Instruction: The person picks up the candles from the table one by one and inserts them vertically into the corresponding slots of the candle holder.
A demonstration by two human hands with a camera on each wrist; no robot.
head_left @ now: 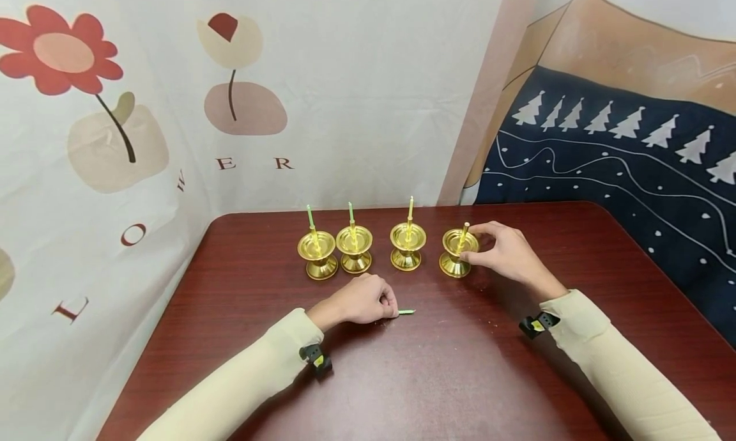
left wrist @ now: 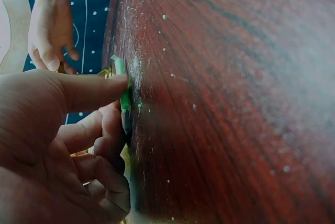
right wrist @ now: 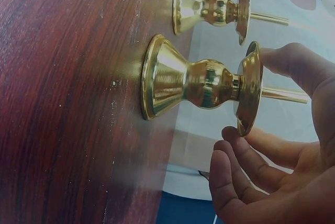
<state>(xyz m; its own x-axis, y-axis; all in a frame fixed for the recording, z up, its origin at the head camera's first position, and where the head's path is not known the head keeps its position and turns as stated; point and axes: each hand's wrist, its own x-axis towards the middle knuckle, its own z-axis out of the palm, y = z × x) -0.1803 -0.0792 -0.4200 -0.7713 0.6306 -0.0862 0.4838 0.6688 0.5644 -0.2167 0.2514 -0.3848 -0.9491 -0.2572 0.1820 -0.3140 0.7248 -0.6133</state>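
My left hand [head_left: 365,298] pinches a short, thin green candle [head_left: 406,312] low at the tabletop. In the left wrist view the thumb lies over the middle of this candle [left wrist: 119,66], and both of its ends show. Over on the right, my right hand [head_left: 510,254] holds the rightmost brass candle holder [head_left: 455,266] by its dish, thumb on one side of the rim and fingers on the other. That holder [right wrist: 209,84] stands upright on its flared base, and its thin centre tube carries no candle.
Three more brass candle holders [head_left: 321,268] stand in a row to the left, each with a thin candle [head_left: 411,209] upright in its tube. Small crumbs dot the dark red wooden table [head_left: 460,377]. A printed cloth [head_left: 356,140] hangs behind it.
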